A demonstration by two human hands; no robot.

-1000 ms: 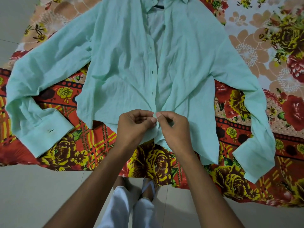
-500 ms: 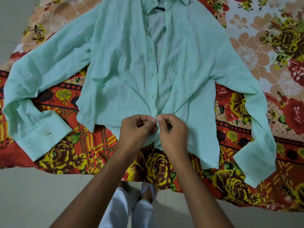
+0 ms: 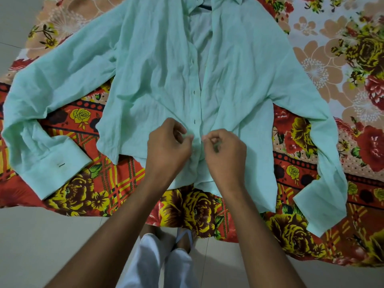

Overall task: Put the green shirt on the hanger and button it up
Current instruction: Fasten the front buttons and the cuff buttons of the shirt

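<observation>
Matt, crinkled green shirt (image 3: pixel 158 65), prob. thin cotton cloth; soft printed floral bedsheet (image 3: pixel 324 65); smooth, faintly glossy floor tiles (image 3: pixel 41 246).

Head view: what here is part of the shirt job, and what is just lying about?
Job:
green shirt, spread front up
hanger, dark bar at collar
left hand, pinching placket
right hand, pinching opposite edge

Lying about:
floral bedsheet
tiled floor
</observation>
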